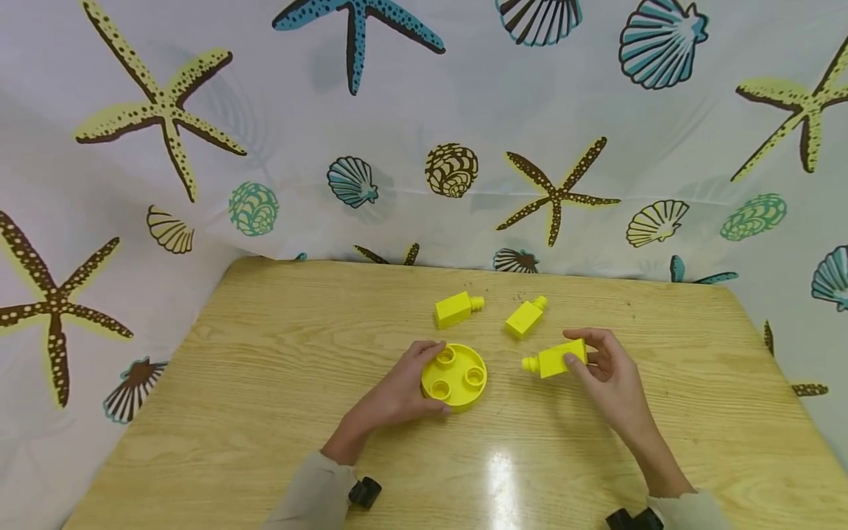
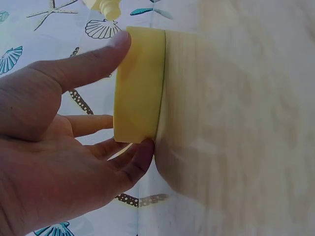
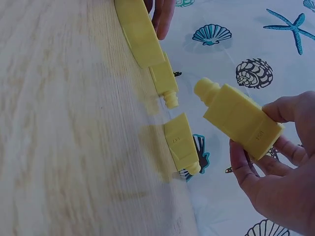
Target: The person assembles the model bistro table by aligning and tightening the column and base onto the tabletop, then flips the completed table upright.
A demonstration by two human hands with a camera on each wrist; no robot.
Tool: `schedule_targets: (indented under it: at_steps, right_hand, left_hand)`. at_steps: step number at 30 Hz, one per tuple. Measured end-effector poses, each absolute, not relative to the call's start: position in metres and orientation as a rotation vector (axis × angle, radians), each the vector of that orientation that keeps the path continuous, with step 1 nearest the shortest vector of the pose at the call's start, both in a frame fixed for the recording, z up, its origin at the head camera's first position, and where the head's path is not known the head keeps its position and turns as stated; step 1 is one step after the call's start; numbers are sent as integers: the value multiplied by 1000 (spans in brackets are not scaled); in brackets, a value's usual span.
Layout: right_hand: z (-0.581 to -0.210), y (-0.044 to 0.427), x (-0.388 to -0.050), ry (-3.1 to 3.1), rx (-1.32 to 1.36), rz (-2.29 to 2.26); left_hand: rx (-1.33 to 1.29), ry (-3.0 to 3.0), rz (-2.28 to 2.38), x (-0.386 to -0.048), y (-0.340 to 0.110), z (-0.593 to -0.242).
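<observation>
A round yellow base [image 1: 457, 372] with three raised ring sockets on top stands on the table. My left hand [image 1: 404, 386] grips its left side, thumb and fingers at its rim; the left wrist view shows the base's smooth side wall [image 2: 140, 86]. To the right, my right hand [image 1: 612, 375] pinches a yellow block-shaped leg with a threaded end [image 1: 555, 361] above the table. That threaded end points left, toward the base. Two similar yellow legs lie behind: one leg [image 1: 453, 310] beyond the base, another leg [image 1: 525, 318] nearer the right hand.
The light wooden table [image 1: 265, 383] carries all the pieces. A white cloth [image 1: 411, 103] printed with starfish and shells hangs behind the table and along its sides. Dark wrist devices [image 1: 364, 493] sit at both sleeves.
</observation>
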State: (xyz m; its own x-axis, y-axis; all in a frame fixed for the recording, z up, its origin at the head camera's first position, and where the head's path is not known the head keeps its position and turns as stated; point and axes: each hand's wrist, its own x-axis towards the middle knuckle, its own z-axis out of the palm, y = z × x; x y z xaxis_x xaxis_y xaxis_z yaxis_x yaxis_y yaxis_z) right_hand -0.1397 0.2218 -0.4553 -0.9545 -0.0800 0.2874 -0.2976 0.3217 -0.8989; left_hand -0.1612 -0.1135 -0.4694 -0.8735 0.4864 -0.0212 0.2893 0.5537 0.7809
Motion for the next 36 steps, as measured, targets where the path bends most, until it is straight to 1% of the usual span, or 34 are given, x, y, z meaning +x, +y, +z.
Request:
schedule_targets:
  at_steps: [10,15,23,29,36]
  right_hand:
    - [-454,211,-134,-2383,383,1691]
    - [-452,207,-132,-2358,444,1725]
    - [-451,205,-132,-2311,508,1927]
    - [-451,204,-131,-2331,568,1930]
    - [-450,197,-133,-2399,449,1761]
  left_hand:
    - [650,2579,1195,-161,-114,-472]
    - [650,2573,1197,-160,-116,-471]
    - [663,2569,1197,-163,-115,-472]
    - [666,2518,1268,-165,-117,-471]
    - [659,2469,1287,-167,-120,-470]
